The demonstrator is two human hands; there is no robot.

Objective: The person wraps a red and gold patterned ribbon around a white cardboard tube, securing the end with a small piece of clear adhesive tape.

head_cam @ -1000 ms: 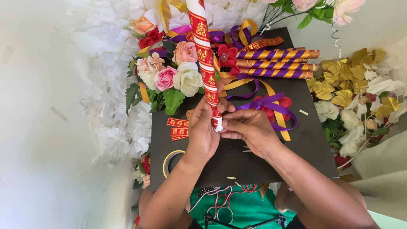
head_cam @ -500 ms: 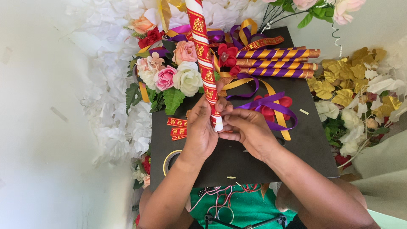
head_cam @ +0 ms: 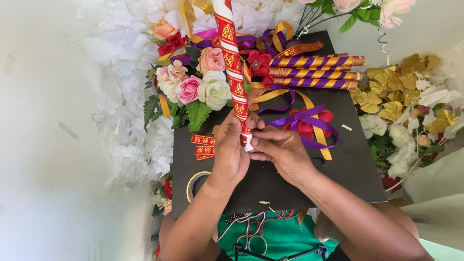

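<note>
Both forearms reach up from the near edge and meet over the middle of the black worktop [head_cam: 270, 186]. The left hand [head_cam: 231, 152] stands on edge, fingers wrapped round the near end of a white stick wound with red-and-gold ribbon [head_cam: 233, 63], which runs away to the far side. The right hand [head_cam: 282, 151] lies palm down just right of it, fingertips pinching the same end, so the two hands touch, both clamped on the stick. Loose purple ribbon [head_cam: 309, 121] curls just beyond the right hand. Three purple-and-gold wrapped sticks [head_cam: 314, 72] lie far right; fabric roses [head_cam: 198, 87] sit far left.
</note>
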